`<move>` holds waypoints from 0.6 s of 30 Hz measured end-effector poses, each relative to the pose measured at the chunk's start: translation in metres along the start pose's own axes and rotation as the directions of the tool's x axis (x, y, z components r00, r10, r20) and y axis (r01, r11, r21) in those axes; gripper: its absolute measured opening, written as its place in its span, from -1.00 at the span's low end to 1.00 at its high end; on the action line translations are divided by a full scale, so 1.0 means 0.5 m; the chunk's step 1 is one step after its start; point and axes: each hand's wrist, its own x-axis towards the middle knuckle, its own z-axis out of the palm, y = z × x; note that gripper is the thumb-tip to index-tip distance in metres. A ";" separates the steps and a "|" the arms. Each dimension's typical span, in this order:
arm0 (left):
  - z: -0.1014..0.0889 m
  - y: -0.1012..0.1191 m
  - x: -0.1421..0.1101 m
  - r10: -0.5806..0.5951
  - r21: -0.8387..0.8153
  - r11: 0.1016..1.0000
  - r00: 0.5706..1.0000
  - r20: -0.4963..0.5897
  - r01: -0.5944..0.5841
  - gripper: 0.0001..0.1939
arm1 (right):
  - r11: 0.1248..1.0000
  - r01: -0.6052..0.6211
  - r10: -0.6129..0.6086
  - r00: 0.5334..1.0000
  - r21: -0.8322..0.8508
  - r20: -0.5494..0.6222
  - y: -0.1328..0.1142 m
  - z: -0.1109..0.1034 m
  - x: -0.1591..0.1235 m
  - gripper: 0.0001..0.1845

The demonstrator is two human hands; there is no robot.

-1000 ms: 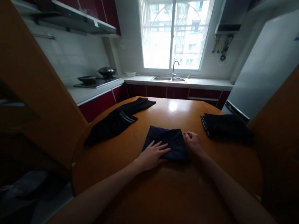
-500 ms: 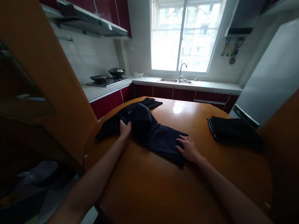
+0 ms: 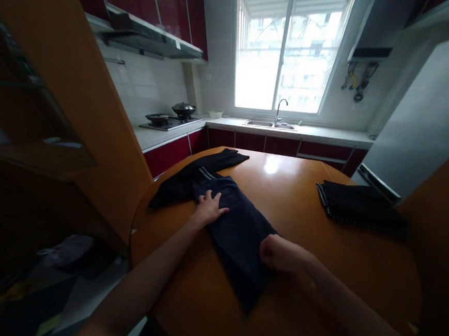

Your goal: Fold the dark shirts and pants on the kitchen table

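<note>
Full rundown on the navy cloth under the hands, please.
The navy cloth looks matte and soft, a long, lightly creased strip slanting from far left to a pointed near corner on the wooden table. Its far end meets a black garment. The left hand lies spread on it; the right hand curls at its right edge, grip unclear.

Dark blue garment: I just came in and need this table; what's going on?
One person's left hand is spread on the dark blue garment; the right hand is curled at its right edge. It lies extended on the wooden table, its far end meeting a black garment with pale stripes. Folded black cloth lies to the right.
</note>
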 end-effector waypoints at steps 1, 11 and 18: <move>-0.005 -0.005 0.000 -0.029 0.017 0.999 1.000 0.006 0.028 -0.20 | 0.992 -0.019 -0.007 0.979 0.122 0.204 -0.011 0.008 -0.008 -0.87; 0.021 0.100 -0.034 0.366 -0.727 0.637 0.931 -0.008 -0.257 -0.46 | 0.869 0.210 -0.088 0.957 0.448 -0.277 -0.026 0.010 0.026 -0.51; 0.015 0.167 -0.068 0.559 -0.900 0.349 0.829 -0.023 -0.261 -0.66 | 0.995 0.092 -0.053 0.812 0.036 -0.581 -0.040 0.096 0.066 -0.41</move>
